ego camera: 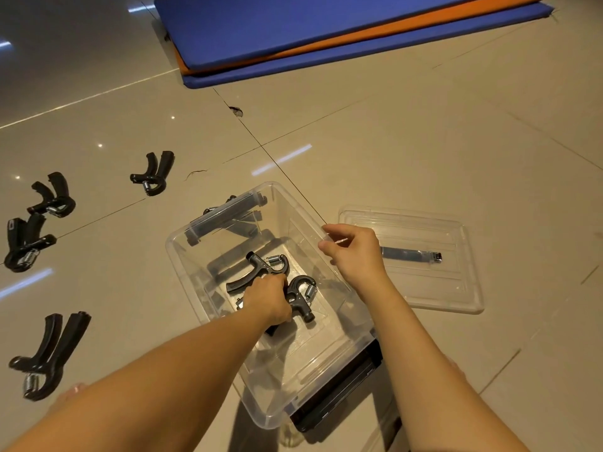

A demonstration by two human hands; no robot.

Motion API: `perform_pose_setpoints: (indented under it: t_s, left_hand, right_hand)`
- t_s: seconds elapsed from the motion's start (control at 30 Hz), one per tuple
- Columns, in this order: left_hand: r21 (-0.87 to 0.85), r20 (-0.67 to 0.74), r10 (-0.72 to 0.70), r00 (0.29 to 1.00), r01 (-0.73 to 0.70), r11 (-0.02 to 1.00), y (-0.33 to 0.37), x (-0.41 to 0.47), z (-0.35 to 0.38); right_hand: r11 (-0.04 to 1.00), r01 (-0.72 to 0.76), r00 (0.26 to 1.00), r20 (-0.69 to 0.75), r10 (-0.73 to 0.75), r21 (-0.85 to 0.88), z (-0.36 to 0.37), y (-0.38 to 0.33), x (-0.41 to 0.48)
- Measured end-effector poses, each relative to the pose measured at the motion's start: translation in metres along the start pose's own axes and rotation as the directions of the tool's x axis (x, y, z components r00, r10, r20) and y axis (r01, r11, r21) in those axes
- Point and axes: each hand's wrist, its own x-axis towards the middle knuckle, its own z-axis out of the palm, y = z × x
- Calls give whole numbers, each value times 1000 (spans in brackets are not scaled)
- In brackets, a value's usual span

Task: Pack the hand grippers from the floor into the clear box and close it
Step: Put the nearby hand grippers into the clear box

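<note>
My left hand (269,296) reaches into the clear box (326,363) at lower centre, clenched on a hand gripper, setting it beside two others already inside. My right hand (350,247) pinches the box's right rim to steady it. Four grippers (152,173) wait on the floor, left. The lid (424,288) lies right. My fist hides most of the gripper it grips.

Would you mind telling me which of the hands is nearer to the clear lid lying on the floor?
Right. The right hand grips the clear box rim beside the lid; the left hand is down inside the box.
</note>
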Motion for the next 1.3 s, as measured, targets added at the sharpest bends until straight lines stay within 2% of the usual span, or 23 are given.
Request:
perform_pose_setpoints:
  t_s: [0.17,0.47,0.93,1.3]
  left_hand:
    - [148,-45,87,995,-80,986,1,-1,5]
    - [140,-14,89,996,-86,986,-2,3,5]
    - [214,-40,-19,999,27,976,-7,3,1]
    - [240,-27,30,999,-23,971,-3,-2,-19]
  right_hand:
    - [1000,9,1000,-6,-9,-4,0,0,0]
    - [1000,2,1000,1,-2,9,0,0,-1]
    - [1000,2,1000,10,-2,27,-1,0,-2]
    - [1000,-12,1000,-7,12,4,-1,-2,-2]
